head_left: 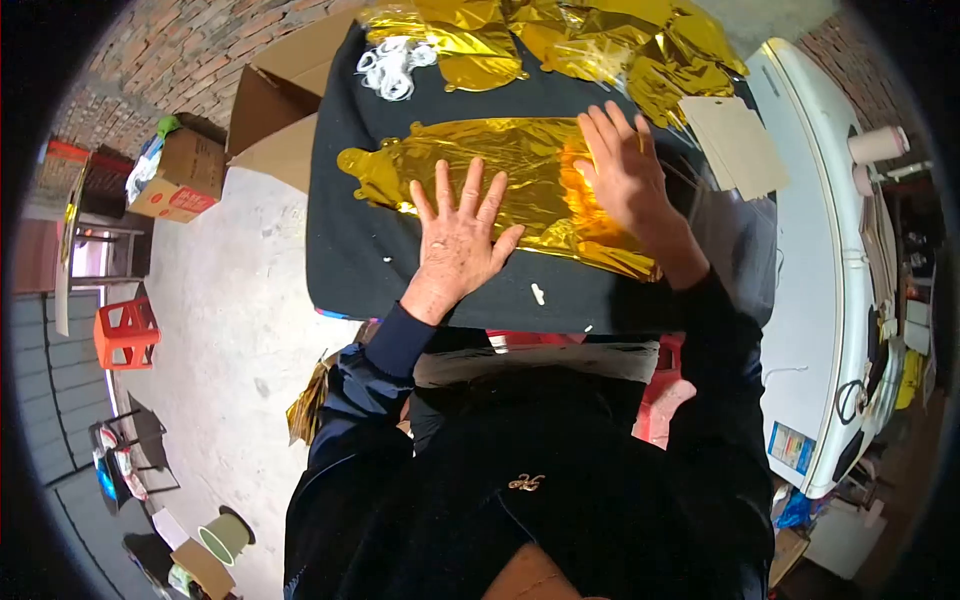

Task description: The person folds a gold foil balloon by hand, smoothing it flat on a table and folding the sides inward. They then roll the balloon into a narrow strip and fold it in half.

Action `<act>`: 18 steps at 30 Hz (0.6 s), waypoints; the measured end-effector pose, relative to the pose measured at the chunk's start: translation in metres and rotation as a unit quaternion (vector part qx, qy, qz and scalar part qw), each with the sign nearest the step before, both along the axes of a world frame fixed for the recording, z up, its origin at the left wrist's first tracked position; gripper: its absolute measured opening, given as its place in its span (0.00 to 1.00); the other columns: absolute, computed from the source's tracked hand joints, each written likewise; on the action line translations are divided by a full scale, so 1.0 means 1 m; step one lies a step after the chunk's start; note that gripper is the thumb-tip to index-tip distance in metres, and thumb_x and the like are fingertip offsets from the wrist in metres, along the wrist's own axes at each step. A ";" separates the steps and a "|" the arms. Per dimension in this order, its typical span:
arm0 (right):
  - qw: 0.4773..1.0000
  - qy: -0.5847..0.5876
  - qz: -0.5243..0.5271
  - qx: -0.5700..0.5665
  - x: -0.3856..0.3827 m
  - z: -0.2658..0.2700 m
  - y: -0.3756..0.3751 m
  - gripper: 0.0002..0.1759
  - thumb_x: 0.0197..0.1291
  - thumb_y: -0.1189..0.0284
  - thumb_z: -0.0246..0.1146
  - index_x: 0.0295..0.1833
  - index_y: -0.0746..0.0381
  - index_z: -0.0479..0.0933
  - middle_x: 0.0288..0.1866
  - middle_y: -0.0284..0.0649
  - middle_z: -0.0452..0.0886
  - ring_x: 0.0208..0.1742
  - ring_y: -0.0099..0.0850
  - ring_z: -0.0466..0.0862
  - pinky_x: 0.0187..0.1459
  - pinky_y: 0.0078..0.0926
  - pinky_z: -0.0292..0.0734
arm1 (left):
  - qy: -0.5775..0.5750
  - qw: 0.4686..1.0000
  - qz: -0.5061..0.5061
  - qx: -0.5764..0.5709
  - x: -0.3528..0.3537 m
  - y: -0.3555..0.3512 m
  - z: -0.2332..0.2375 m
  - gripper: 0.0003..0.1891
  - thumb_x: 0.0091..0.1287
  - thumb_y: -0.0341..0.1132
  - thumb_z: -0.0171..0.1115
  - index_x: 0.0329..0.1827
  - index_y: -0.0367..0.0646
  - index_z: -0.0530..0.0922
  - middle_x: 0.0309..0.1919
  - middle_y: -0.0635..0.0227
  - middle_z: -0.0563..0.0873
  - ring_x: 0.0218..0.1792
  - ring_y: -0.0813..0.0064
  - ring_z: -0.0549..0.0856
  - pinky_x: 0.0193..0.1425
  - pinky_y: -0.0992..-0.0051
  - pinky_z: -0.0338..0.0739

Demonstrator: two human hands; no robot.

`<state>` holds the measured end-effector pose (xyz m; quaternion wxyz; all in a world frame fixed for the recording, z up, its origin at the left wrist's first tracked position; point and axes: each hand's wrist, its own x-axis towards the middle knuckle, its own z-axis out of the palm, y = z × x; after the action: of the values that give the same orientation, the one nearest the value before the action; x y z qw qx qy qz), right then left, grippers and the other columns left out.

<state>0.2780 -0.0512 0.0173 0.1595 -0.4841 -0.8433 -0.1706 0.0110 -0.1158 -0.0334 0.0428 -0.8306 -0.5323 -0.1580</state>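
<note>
A flat gold foil balloon (530,155) lies crosswise on the black-covered table (450,290), with small tabs at its left end and creases toward the right. My left hand (455,230) is spread palm down on the foil's lower middle, fingers apart. At the balloon's right end is my right hand (625,175), fingers stretched out, holding nothing; orange reflections show in the foil beside it. Small white scraps (538,294) dot the cloth nearer my body.
Along the far edge lie more gold foil pieces (480,45), a bundle of white string (397,68) and beige cards (735,145). An open cardboard box (270,115) adjoins the table's left side. A white appliance (805,250) stands right. A red stool (127,333) is on the floor.
</note>
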 end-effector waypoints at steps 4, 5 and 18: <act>0.996 -0.030 0.064 -0.059 -0.003 -0.019 0.057 0.34 0.70 0.62 0.66 0.78 0.59 0.68 0.67 0.48 0.81 0.75 0.47 0.73 0.77 0.55 0.61 | -0.011 1.000 0.008 0.003 0.001 -0.001 0.001 0.37 0.77 0.65 0.50 0.83 0.55 0.67 0.84 0.56 0.62 0.83 0.34 0.54 0.79 0.24 0.41; 0.993 -0.039 0.070 -0.085 0.000 -0.018 0.064 0.31 0.70 0.61 0.66 0.75 0.59 0.70 0.62 0.48 0.81 0.70 0.47 0.75 0.73 0.54 0.64 | -0.015 1.000 0.012 0.004 0.001 -0.001 -0.001 0.38 0.76 0.65 0.50 0.83 0.55 0.68 0.84 0.57 0.62 0.83 0.34 0.52 0.79 0.23 0.40; 0.959 0.050 0.094 -0.263 0.000 0.019 0.078 0.12 0.62 0.67 0.70 0.43 0.58 0.74 0.35 0.43 0.76 0.48 0.44 0.79 0.47 0.38 0.73 | -0.025 0.999 0.027 0.005 0.002 -0.003 -0.002 0.38 0.75 0.67 0.49 0.82 0.56 0.69 0.84 0.59 0.63 0.83 0.33 0.51 0.79 0.22 0.39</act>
<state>0.2775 0.0269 0.0366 0.0836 -0.4351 -0.8911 0.0978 0.0129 -0.1187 -0.0354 0.0372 -0.8117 -0.5543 -0.1803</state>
